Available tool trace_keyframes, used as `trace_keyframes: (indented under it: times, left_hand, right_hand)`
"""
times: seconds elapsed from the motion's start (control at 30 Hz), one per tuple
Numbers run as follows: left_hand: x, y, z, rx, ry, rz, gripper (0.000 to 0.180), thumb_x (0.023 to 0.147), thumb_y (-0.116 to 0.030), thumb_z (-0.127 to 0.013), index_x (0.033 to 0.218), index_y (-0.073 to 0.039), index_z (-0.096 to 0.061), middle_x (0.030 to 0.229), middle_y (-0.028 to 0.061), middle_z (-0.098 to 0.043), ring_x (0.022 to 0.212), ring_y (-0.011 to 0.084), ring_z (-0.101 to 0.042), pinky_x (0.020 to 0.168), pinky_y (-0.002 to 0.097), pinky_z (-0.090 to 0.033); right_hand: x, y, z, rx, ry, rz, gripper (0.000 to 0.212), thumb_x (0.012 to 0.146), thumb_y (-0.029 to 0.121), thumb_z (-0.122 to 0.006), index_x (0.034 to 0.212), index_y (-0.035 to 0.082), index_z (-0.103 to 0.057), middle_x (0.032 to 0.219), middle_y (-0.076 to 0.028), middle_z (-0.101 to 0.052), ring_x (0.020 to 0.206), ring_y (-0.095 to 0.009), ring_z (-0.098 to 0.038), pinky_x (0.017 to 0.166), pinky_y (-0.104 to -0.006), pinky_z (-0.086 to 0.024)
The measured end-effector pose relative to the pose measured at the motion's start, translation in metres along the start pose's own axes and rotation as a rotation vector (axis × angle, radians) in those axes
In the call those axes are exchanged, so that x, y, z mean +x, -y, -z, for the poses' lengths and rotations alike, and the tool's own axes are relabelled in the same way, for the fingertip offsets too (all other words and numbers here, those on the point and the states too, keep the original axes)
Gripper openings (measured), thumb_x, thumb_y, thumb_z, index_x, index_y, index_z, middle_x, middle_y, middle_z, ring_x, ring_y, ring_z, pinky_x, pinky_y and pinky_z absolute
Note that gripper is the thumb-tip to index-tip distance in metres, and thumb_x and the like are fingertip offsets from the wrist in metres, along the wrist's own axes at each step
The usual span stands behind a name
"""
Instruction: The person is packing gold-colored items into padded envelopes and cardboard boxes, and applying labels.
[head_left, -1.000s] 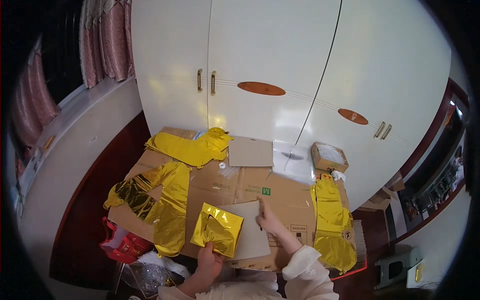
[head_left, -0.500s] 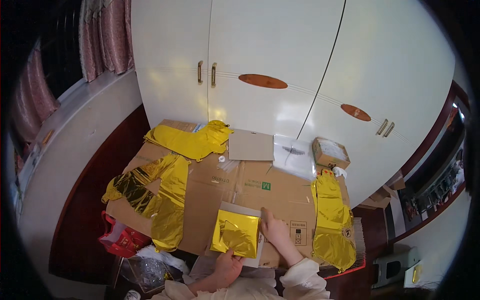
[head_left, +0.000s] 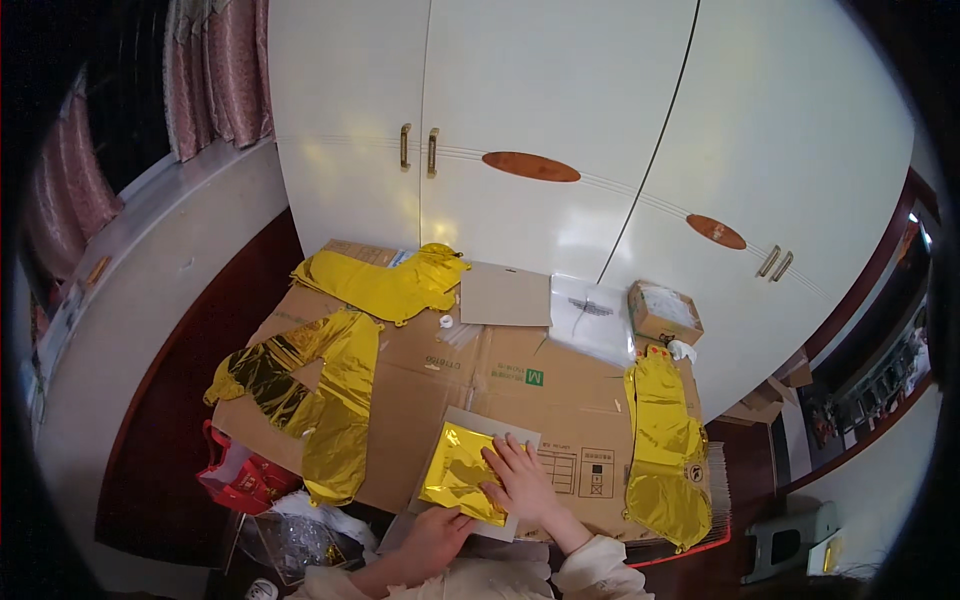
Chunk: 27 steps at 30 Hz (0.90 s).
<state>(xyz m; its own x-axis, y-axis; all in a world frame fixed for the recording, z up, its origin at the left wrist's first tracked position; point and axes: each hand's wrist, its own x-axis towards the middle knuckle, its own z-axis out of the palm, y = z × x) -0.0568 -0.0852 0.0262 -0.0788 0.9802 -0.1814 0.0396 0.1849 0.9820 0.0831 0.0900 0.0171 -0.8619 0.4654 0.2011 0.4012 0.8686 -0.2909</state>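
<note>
A gold foil balloon (head_left: 462, 468), folded into a flat square, lies on a grey card sheet (head_left: 468, 417) at the near edge of the cardboard-covered table. My right hand (head_left: 524, 486) rests palm down on its right side, fingers stretched and spread over the foil. At the near edge, my left hand (head_left: 438, 538) pinches the foil's rim between thumb and fingers; its palm side is hidden. Other gold foil balloons lie unfolded and flat: one at the far left (head_left: 375, 285), one with a bent shape at the left (head_left: 340, 395), and one at the right (head_left: 662, 450).
A second grey card (head_left: 505, 296) and a clear plastic bag stack (head_left: 590, 318) lie at the back, beside a small open carton (head_left: 665, 310). White cabinets (head_left: 540, 80) stand behind the table. A red bag (head_left: 240, 475) is at the left edge, a grey stool (head_left: 788, 540) at the lower right.
My right hand has moved from the card's right edge onto the foil, its fingers now spread flat. My left hand has shifted slightly left and down at the near edge. The foil has tilted a little.
</note>
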Motion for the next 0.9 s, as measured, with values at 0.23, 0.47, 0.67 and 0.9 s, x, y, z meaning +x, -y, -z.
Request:
trace_keyframes:
  times: [0.23, 0.47, 0.67, 0.9]
  left_hand:
    - [-0.034, 0.015, 0.055, -0.306, -0.239, 0.107, 0.046, 0.094, -0.014, -0.058, 0.134, 0.002, -0.042, 0.122, 0.0149, -0.052, 0.109, 0.0261, -0.058, 0.093, 0.0361, -0.048]
    - [0.036, 0.013, 0.088, 0.181, -0.228, -0.017, 0.059, 0.089, -0.018, -0.066, 0.137, 0.004, -0.039, 0.122, 0.0172, -0.054, 0.104, 0.0217, -0.06, 0.083, 0.0315, -0.052]
    - [0.065, -0.015, 0.092, 0.117, -0.148, 0.228, 0.053, 0.09, -0.021, -0.067, 0.13, 0.006, -0.046, 0.111, 0.0154, -0.062, 0.092, 0.0191, -0.062, 0.077, 0.0305, -0.052]
    - [0.095, -0.033, 0.103, 0.473, -0.04, 0.32, 0.042, 0.09, -0.022, -0.067, 0.121, 0.002, -0.051, 0.093, 0.0103, -0.066, 0.08, 0.0148, -0.062, 0.067, 0.0271, -0.051]
  right_hand:
    - [-0.001, 0.002, -0.003, -0.087, -0.005, 0.013, 0.06, 0.094, 0.047, -0.051, 0.141, 0.009, -0.046, 0.149, -0.017, -0.038, 0.141, -0.036, -0.031, 0.114, -0.0564, -0.023]
    - [-0.001, 0.006, -0.001, -0.13, 0.023, -0.004, 0.063, 0.092, 0.048, -0.053, 0.143, 0.012, -0.044, 0.151, -0.015, -0.036, 0.143, -0.037, -0.028, 0.115, -0.0556, -0.021]
    - [-0.002, 0.005, -0.004, -0.185, 0.039, -0.004, 0.065, 0.093, 0.051, -0.051, 0.145, 0.014, -0.042, 0.153, -0.015, -0.034, 0.142, -0.041, -0.028, 0.115, -0.0554, -0.022]
    - [-0.003, 0.006, -0.004, -0.205, 0.076, 0.0, 0.066, 0.097, 0.054, -0.041, 0.149, 0.015, -0.036, 0.154, -0.015, -0.032, 0.143, -0.041, -0.023, 0.117, -0.0541, -0.018]
